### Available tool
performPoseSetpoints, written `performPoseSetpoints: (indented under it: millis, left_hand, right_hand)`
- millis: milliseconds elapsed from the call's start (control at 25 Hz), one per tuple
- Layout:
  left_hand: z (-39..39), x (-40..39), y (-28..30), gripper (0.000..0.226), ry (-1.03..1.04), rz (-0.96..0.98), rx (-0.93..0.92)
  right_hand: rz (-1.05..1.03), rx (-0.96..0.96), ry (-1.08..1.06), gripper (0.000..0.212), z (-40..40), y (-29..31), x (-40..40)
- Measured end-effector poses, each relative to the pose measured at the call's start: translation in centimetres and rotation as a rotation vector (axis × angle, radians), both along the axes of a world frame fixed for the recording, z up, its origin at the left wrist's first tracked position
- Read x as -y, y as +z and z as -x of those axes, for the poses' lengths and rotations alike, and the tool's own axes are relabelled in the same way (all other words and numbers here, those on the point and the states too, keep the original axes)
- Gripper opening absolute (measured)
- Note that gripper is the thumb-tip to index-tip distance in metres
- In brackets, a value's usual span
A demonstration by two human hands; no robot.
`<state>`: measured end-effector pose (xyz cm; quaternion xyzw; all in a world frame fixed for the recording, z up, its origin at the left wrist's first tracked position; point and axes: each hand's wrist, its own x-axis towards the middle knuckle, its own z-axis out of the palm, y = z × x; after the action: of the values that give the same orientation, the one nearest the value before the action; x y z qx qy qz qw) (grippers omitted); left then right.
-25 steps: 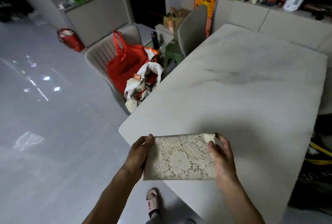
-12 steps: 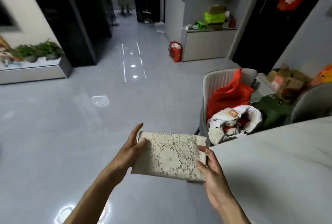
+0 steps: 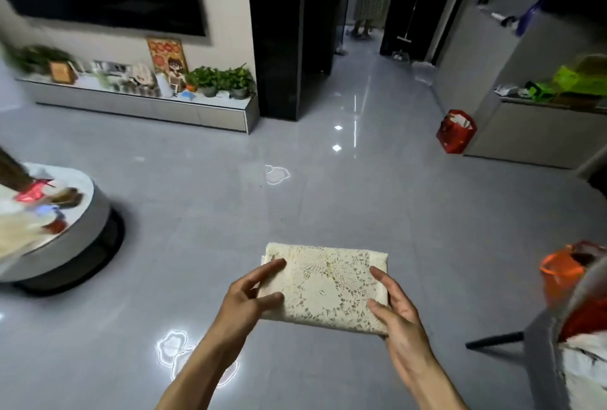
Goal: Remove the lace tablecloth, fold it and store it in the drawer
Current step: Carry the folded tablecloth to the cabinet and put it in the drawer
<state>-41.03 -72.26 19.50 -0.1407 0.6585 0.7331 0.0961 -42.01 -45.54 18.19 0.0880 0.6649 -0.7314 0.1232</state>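
Both hands carry the folded lace tablecloth (image 3: 325, 288) between them at waist height, clear of any surface; the left hand (image 3: 244, 302) clasps its left short edge, fingers spread on top; the right hand (image 3: 399, 317) cups the right short edge, thumb over the lace; the bundle's long axis runs left to right across the body, equally near each hand; ahead lies open grey floor (image 3: 328, 199), and beyond it, to the left, a low cabinet (image 3: 197, 113) under the wall, perhaps the drawer's place, though I cannot tell.
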Motion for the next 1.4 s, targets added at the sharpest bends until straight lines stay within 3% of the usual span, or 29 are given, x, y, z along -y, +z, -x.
performPoseSetpoints:
  millis: [160, 680, 880, 1160, 1400]
  left_hand:
    - [7.7, 7.4, -2.2, 0.058, 0.097, -0.015, 0.011]
    - [44.4, 35.7, -4.1, 0.059, 0.391, 0.035, 0.049]
    - [60.2, 48.8, -6.8, 0.059, 0.342, 0.011, 0.055]
    - [84.7, 64.2, -6.1, 0.059, 0.195, 0.033, 0.081]
    - [106.6, 74.6, -11.3, 0.059, 0.225, 0.040, 0.159]
  right_hand:
    - [-0.053, -0.006, 0.106, 0.063, 10.3, -1.0, 7.7]
    - [-0.058, -0.032, 0.418, 0.066, 53.7, -3.2, 38.1]
    - [-0.102, 0.008, 0.352, 0.064, 68.4, -5.4, 50.6]
    - [-0.089, 0.042, 0.215, 0.065, 89.3, -5.6, 64.8]
    - [-0.145, 0.104, 0.200, 0.068, 111.1, -12.1, 76.1]
